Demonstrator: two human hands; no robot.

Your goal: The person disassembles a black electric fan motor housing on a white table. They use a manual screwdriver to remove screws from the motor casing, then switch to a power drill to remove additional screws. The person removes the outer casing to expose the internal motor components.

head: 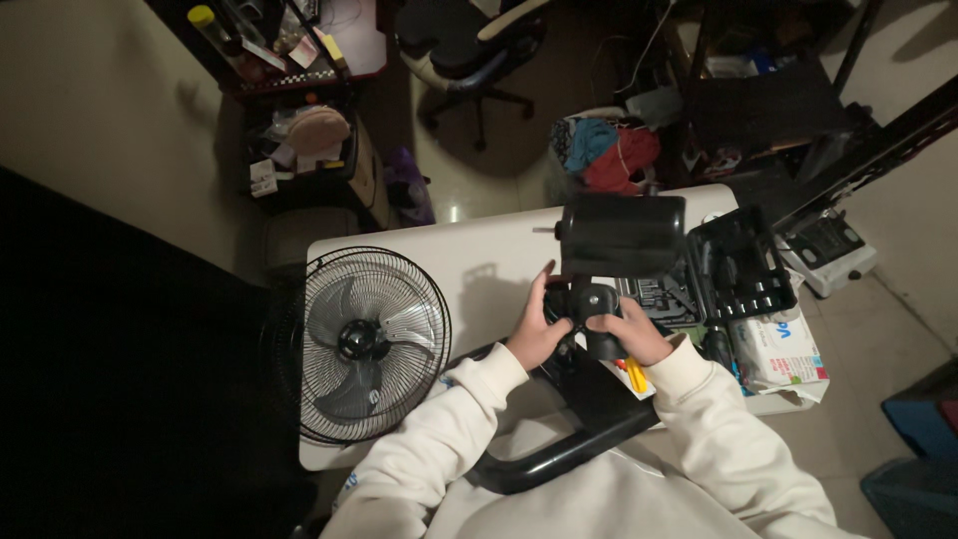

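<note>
A black fan motor housing stands on a black neck joint above the white table. My left hand grips the joint from the left, fingers spread upward. On the right side of the same joint my right hand is wrapped around it. A curved black stand tube runs from the joint down toward my lap. The round black fan grille, with its blades inside, lies flat at the table's left end, apart from both hands.
An open black tool case with sockets sits right of the motor, with a white packet below it. A yellow-handled tool lies under my right wrist. Behind the table are an office chair, a clothes pile and cluttered shelves.
</note>
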